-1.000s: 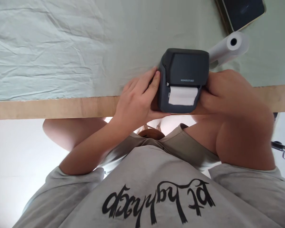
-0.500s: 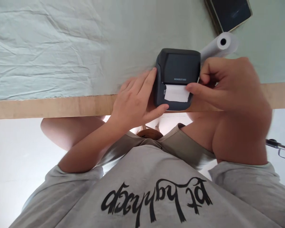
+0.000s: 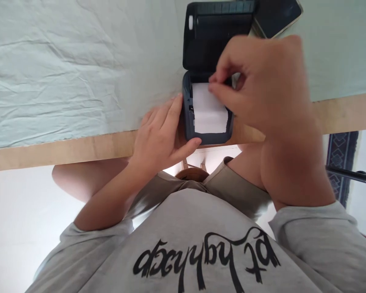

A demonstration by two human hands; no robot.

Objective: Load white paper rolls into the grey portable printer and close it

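Observation:
A dark label printer [image 3: 186, 122] sits at the table's front edge, its black lid [image 3: 201, 47] swung up and back. White paper [image 3: 210, 112] lies across the opened body, with its torn end toward me. My left hand [image 3: 158, 134] rests against the printer's left side, fingers spread and thumb at the front corner. Over the paper's far end is my right hand [image 3: 259, 81], thumb and forefinger pinched together at the paper. Whether the paper is between those fingertips is too blurred to tell.
A dark phone-like device [image 3: 277, 16] lies at the back, right of the lid. The table's wooden edge [image 3: 64, 150] runs in front of the pale green cloth [image 3: 79, 61]. A dark rod [image 3: 350, 174] is at the far right.
The printer's lid has gone from closed to raised, showing more of the paper. My right hand has moved left and up over the printer. The white roll is no longer visible.

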